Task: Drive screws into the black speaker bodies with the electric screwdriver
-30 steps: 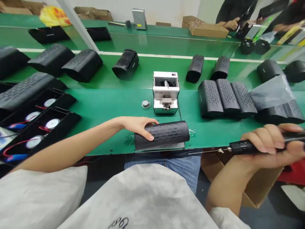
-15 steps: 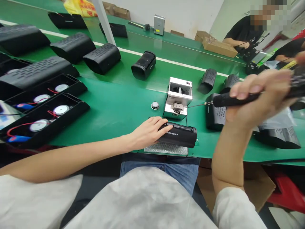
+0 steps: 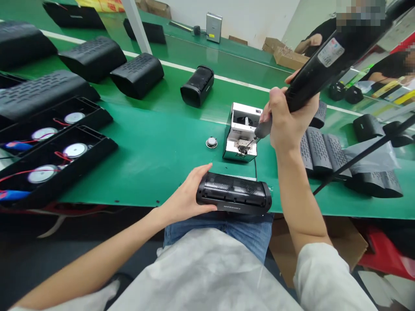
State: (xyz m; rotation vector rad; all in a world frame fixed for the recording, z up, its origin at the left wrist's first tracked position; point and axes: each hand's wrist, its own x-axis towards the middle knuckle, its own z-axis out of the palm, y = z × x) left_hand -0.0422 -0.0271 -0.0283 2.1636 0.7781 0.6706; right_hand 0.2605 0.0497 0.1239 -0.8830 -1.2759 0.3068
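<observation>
My left hand (image 3: 189, 194) is closed around the left end of a black speaker (image 3: 238, 192) at the table's front edge. The speaker's perforated side faces up, with its lettered front panel toward me. In my right hand (image 3: 292, 116) is a black electric screwdriver (image 3: 313, 80), raised at a slant, its bit pointing down-left. That bit reaches the metal outlet of a white screw feeder (image 3: 241, 131); whether a screw is on it, I cannot tell. A small round speaker driver (image 3: 212, 142) lies left of the feeder.
Open black housings (image 3: 76, 151) with wired drivers lie at the left, near several closed black speakers (image 3: 138, 75). More speakers (image 3: 319, 149) stand at the right beside a plastic bag (image 3: 372, 155). A grey post (image 3: 136, 26) rises at the back. Other people sit across the table.
My right hand has swung left, bringing the screwdriver bit from beside the feeder to its outlet. The speaker has been rolled so its perforated side is up, and my left hand now grips its end.
</observation>
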